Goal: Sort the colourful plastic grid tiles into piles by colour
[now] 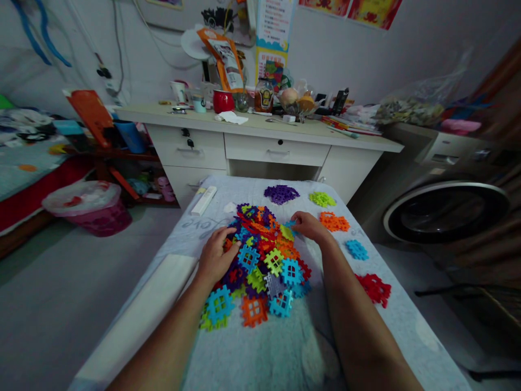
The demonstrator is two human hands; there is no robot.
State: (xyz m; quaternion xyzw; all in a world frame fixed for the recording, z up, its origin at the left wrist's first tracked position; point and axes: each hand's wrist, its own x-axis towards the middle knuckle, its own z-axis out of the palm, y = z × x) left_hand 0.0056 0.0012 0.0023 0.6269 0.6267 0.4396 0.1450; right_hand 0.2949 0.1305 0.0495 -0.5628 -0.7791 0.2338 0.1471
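Note:
A heap of mixed plastic interlocking building pieces (274, 260) in blue, orange, red, purple and green lies mid-table. My left hand (217, 255) rests against the heap's left side, thumb and fingers apart, holding nothing that I can see. At the heap's upper right, my right hand (310, 225) pinches a blue building piece (290, 224) by its edge. Beyond and right of that hand lie sorted groups: purple pieces (281, 194), light green pieces (322, 199), orange pieces (334, 221), blue pieces (357, 250) and red pieces (374, 289).
A light patterned cloth covers the table (268, 358). A white oblong box (204, 201) lies at its back left, and a long white strip (142, 309) runs along the left side. A cluttered desk (277, 146) stands behind, a washing machine (439, 190) to the right.

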